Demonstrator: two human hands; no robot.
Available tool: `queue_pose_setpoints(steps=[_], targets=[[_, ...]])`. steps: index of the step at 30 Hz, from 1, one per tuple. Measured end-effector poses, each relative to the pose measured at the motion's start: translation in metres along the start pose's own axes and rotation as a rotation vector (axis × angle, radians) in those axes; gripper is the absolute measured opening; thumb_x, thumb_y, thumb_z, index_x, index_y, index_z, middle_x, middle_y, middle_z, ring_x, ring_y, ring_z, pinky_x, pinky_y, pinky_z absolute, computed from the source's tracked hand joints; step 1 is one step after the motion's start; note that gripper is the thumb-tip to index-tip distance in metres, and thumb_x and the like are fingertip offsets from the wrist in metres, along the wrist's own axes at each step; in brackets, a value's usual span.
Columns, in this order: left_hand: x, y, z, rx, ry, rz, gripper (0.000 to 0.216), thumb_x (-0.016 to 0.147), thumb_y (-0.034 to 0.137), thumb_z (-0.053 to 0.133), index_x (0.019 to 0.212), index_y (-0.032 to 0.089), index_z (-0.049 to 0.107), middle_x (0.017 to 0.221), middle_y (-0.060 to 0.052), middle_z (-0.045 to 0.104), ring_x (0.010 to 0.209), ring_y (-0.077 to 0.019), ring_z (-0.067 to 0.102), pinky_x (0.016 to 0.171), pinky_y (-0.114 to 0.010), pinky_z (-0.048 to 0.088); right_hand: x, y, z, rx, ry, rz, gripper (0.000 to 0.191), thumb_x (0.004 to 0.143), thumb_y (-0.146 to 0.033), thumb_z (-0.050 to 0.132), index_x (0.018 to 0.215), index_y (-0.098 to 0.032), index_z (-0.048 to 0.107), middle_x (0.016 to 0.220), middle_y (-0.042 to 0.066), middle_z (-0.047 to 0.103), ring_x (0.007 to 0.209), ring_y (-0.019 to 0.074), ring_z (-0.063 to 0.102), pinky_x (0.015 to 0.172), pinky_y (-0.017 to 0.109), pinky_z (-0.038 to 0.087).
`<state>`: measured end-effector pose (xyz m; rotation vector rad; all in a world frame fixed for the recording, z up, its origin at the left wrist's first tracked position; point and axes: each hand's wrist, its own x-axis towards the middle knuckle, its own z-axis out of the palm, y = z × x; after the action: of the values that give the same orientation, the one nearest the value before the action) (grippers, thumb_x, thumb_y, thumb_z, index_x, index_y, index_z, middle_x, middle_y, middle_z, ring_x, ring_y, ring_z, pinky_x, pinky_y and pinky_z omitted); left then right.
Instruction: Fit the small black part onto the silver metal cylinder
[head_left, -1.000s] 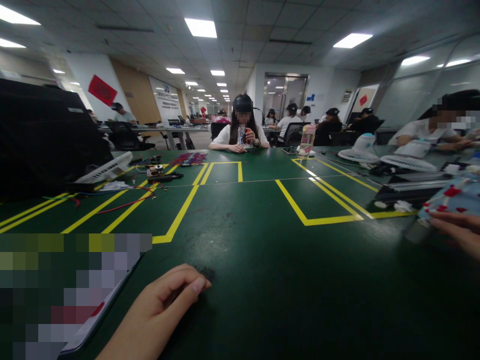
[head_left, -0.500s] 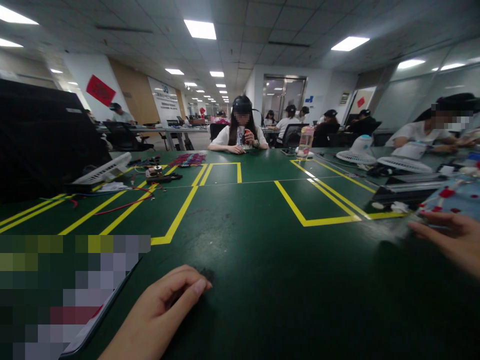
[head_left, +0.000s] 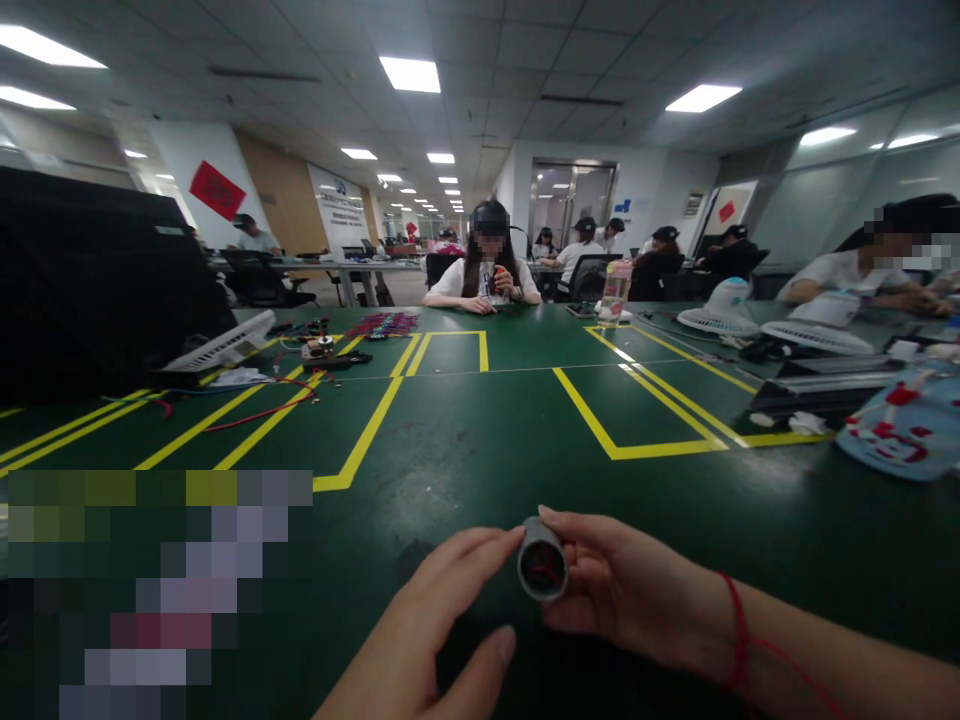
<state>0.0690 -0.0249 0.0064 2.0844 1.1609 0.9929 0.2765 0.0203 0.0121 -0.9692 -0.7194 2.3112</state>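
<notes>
A short grey tube (head_left: 541, 562) with an open round end faces me; something dark with red strands, perhaps wires, shows inside. The fingers and thumb of my right hand (head_left: 611, 575) grip it from the right, above the green table (head_left: 465, 460). My left hand (head_left: 431, 625) comes in from the left, thumb well apart from the fingers. Its fingertips reach the tube's upper left edge, though whether they touch it I cannot tell. A red cord (head_left: 739, 630) circles my right wrist.
On the right lies a light blue bag with red patterns (head_left: 900, 425), near dark metal profiles (head_left: 821, 385) and white fans (head_left: 720, 308). Wires and small parts (head_left: 322, 350) lie on the left beside a black box (head_left: 97, 280). A person (head_left: 450, 285) sits opposite, near a bottle (head_left: 615, 290).
My right hand has come from the far right, beside the bag, to the middle front and now holds the grey tube. My left hand has opened and moved right toward it.
</notes>
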Motion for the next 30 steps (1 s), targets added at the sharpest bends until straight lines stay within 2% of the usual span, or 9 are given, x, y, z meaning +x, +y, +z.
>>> queue_pose_setpoints(steps=[3, 6, 9, 12, 15, 21, 27, 30], targets=[[-0.002, -0.003, -0.001, -0.006, -0.019, 0.0, 0.057, 0.08, 0.013, 0.058, 0.13, 0.04, 0.055, 0.135, 0.003, 0.061, 0.123, -0.0245, 0.055, 0.105, -0.038, 0.045, 0.001, 0.001, -0.003, -0.069, 0.027, -0.073, 0.039, 0.08, -0.043, 0.064, 0.103, -0.013, 0.053, 0.088, 0.003, 0.061, 0.075, 0.009, 0.063, 0.073, 0.025, 0.055], [0.004, -0.006, -0.001, -0.014, -0.037, -0.017, 0.051, 0.083, 0.01, 0.053, 0.125, 0.039, 0.058, 0.134, 0.004, 0.061, 0.122, -0.0221, 0.056, 0.105, -0.037, 0.044, 0.0, -0.001, -0.007, -0.338, 0.075, -0.347, 0.045, 0.073, -0.034, 0.073, 0.108, -0.018, 0.052, 0.098, 0.002, 0.061, 0.086, 0.0124, 0.063, 0.082, 0.031, 0.054], [0.018, -0.006, 0.0, -0.058, -0.038, -0.074, 0.039, 0.09, 0.015, 0.049, 0.12, 0.036, 0.059, 0.124, 0.002, 0.067, 0.114, -0.0198, 0.061, 0.099, -0.035, 0.048, 0.002, -0.003, -0.01, -0.762, 0.148, -0.668, 0.036, 0.075, -0.029, 0.071, 0.108, -0.02, 0.058, 0.109, 0.003, 0.059, 0.101, 0.0125, 0.059, 0.094, 0.029, 0.05], [0.035, -0.006, -0.001, -0.102, -0.01, -0.121, 0.03, 0.092, 0.019, 0.05, 0.119, 0.029, 0.059, 0.112, 0.0, 0.072, 0.102, -0.0188, 0.066, 0.09, -0.032, 0.052, 0.007, -0.003, -0.012, -0.99, 0.198, -0.831, 0.028, 0.08, -0.027, 0.065, 0.108, -0.023, 0.061, 0.113, 0.002, 0.058, 0.105, 0.0107, 0.057, 0.095, 0.026, 0.05], [0.049, -0.003, -0.001, -0.028, -0.004, -0.119, 0.024, 0.09, 0.021, 0.054, 0.112, 0.026, 0.063, 0.103, -0.001, 0.072, 0.093, -0.0195, 0.065, 0.085, -0.033, 0.052, 0.012, 0.0, -0.014, -1.023, 0.215, -0.831, 0.03, 0.081, -0.026, 0.064, 0.111, -0.024, 0.059, 0.113, 0.001, 0.058, 0.104, 0.0099, 0.058, 0.094, 0.025, 0.05], [0.066, 0.005, 0.001, 0.138, -0.002, -0.074, 0.014, 0.089, 0.025, 0.058, 0.091, 0.025, 0.072, 0.09, -0.001, 0.067, 0.083, -0.0198, 0.062, 0.074, -0.032, 0.048, 0.019, 0.005, -0.017, -0.886, 0.244, -0.76, 0.053, 0.076, -0.023, 0.068, 0.123, -0.023, 0.043, 0.117, 0.003, 0.056, 0.103, 0.0097, 0.059, 0.092, 0.025, 0.052], [0.066, 0.003, -0.006, 0.149, 0.06, -0.116, 0.017, 0.091, 0.029, 0.056, 0.086, 0.024, 0.072, 0.086, 0.0, 0.066, 0.079, -0.018, 0.06, 0.069, -0.028, 0.045, 0.015, 0.003, -0.018, -0.987, 0.286, -0.742, 0.049, 0.077, -0.022, 0.066, 0.122, -0.023, 0.047, 0.113, 0.001, 0.059, 0.098, 0.0084, 0.06, 0.089, 0.024, 0.053], [0.059, -0.01, -0.007, 0.209, 0.017, -0.147, 0.018, 0.091, 0.03, 0.055, 0.088, 0.025, 0.072, 0.088, 0.0, 0.067, 0.082, -0.0184, 0.061, 0.073, -0.029, 0.046, 0.014, 0.002, -0.018, -1.044, 0.326, -0.774, 0.047, 0.077, -0.022, 0.064, 0.122, -0.024, 0.049, 0.113, 0.0, 0.059, 0.098, 0.0077, 0.06, 0.089, 0.022, 0.052]])
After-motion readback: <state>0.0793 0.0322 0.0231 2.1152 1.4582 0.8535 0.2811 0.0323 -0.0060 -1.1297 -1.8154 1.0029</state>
